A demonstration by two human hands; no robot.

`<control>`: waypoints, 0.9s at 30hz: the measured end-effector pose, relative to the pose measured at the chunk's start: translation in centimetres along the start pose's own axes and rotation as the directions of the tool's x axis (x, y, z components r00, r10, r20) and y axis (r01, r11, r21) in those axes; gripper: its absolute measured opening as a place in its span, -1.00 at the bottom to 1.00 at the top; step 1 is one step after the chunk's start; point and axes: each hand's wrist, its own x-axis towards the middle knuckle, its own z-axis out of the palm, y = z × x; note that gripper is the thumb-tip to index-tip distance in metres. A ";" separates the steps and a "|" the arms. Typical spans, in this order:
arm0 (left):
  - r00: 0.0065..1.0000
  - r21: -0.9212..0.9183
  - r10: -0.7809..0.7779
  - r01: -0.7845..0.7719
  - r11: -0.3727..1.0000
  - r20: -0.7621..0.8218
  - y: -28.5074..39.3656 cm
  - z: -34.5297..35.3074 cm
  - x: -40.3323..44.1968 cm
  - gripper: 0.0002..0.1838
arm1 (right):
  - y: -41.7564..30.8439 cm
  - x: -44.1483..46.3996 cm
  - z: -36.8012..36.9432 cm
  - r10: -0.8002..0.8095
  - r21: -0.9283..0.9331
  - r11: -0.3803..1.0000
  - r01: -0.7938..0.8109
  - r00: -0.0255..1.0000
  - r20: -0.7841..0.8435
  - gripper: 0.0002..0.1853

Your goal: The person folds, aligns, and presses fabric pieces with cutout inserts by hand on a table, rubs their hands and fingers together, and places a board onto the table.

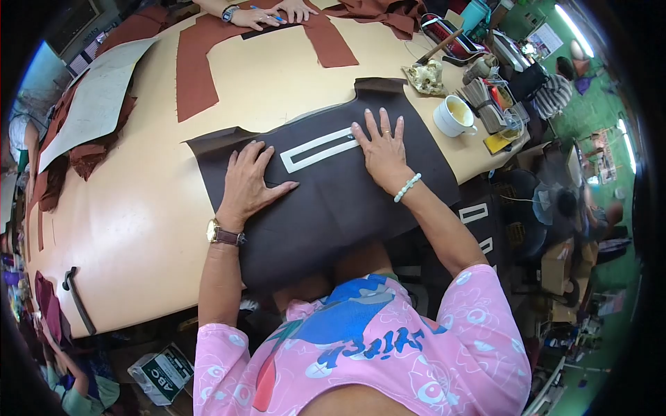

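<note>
A dark piece of fabric or leather point(326, 201) lies across the near edge of the table and hangs over it toward my lap. On it sits a white rectangular frame-shaped strip point(305, 161) with a long slot. My left hand point(246, 180) rests flat on the dark piece, left of the white frame, thumb stretched out. My right hand point(383, 149) lies with fingers spread on the dark piece, its fingertips touching the frame's right end. Both hands are open and grip nothing. The far edge of the dark piece curls up at its corners.
Across the table point(159, 229), another person's hands point(274, 15) hold a blue pen over brown pieces point(198, 76). At right stand a white mug point(454, 116) and a crumpled container point(424, 76) with a brush. A black tool point(80, 301) lies at left. More white frames point(474, 213) show below right.
</note>
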 end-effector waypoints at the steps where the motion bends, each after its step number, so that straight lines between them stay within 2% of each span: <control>1: 1.000 -0.004 -0.002 0.002 1.000 -0.003 0.0 0.0 0.0 -0.23 | -0.2 0.1 0.0 -0.010 -0.067 0.998 0.009 1.000 -0.008 -0.48; 4: 1.000 -0.007 -0.002 0.002 1.000 -0.014 0.0 0.0 -0.1 -0.24 | -1.3 -0.3 -0.8 -0.013 -0.172 0.985 0.013 1.000 0.000 -0.51; 7: 1.000 -0.004 -0.007 0.007 1.000 -0.011 0.0 0.0 -0.1 -0.23 | -1.8 -1.5 -0.8 -0.065 -0.093 0.994 0.058 0.996 -0.064 -0.53; 10: 1.000 -0.021 -0.009 0.009 1.000 -0.004 -0.3 0.6 -0.2 -0.22 | -1.1 -1.5 -1.5 -0.057 -0.057 0.997 0.055 0.998 -0.036 -0.52; 19: 1.000 -0.013 -0.009 0.009 1.000 0.002 -0.2 0.2 -0.1 -0.23 | 0.2 0.7 -0.6 -0.015 -0.202 0.979 0.035 0.995 0.101 -0.42; 27: 1.000 0.002 -0.022 0.022 1.000 0.004 0.0 0.2 -0.1 -0.23 | 0.0 0.5 -0.8 -0.093 -0.258 0.959 0.121 0.989 0.118 -0.37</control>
